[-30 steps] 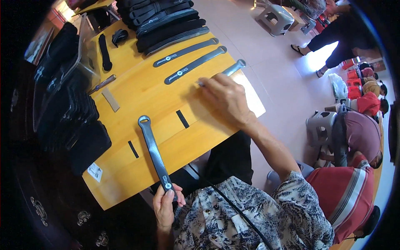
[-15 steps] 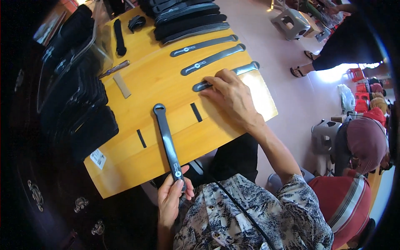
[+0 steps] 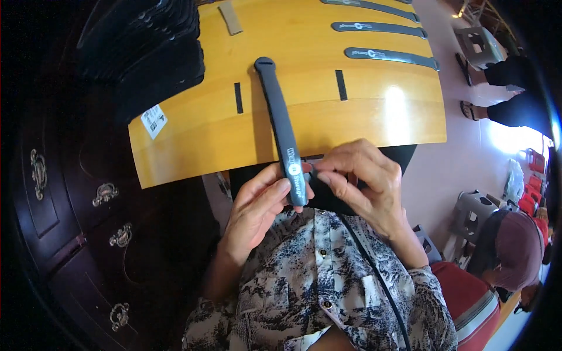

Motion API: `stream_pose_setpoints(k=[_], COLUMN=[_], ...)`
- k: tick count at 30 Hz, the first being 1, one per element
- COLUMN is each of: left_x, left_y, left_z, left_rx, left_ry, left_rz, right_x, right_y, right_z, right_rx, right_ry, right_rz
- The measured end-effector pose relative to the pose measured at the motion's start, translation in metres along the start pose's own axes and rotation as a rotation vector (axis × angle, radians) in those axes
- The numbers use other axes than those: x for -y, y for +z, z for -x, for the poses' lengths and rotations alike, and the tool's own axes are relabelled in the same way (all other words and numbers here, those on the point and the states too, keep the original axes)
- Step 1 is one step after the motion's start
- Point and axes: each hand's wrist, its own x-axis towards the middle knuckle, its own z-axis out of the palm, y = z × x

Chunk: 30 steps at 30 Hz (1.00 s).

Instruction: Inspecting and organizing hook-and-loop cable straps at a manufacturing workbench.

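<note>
My left hand [image 3: 257, 207] is closed round the lower end of a dark grey strap [image 3: 280, 120] with a slotted, rounded far end and a pale print. The strap points away from me over the table's near edge. Right beside its lower end, my right hand [image 3: 369, 184] is pinched closed, thumb against fingers. A small dark bit shows at those fingertips, with a touch of red near it; what it is I cannot make out. Two short black strips, a left one [image 3: 238, 97] and a right one [image 3: 341, 85], lie on the yellow table [image 3: 199, 140].
Several matching straps [image 3: 389, 55] lie at the table's far right. A tall stack of black pieces [image 3: 164, 76] stands at the left, with a tan strip [image 3: 230, 17] beyond it. Dark drawers [image 3: 76, 193] flank the left side. Grey stools [image 3: 477, 213] and other people are on the right.
My right hand has left the strap at the table's right, which stays lying there, and come to the held strap's lower end. The view has shifted, so the table sits higher.
</note>
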Motion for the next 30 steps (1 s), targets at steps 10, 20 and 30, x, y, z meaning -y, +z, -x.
stream_pose_setpoints(k=[10,20,30], left_x=[0.006,0.011,0.012], left_y=[0.013,0.023,0.027], left_z=[-0.013,-0.026,-0.027], left_rx=[-0.109,-0.152,-0.159], left_ry=[0.052,0.127,0.119], left_rz=[-0.068,-0.225,-0.203], right_x=[0.006,-0.005,-0.007], right_y=[0.010,0.006,0.006], right_z=[0.026,0.029,0.028], right_rx=[-0.034,-0.112,-0.101], right_ry=[-0.037,-0.023,0.058], right_rz=[0.065,0.062,0.025])
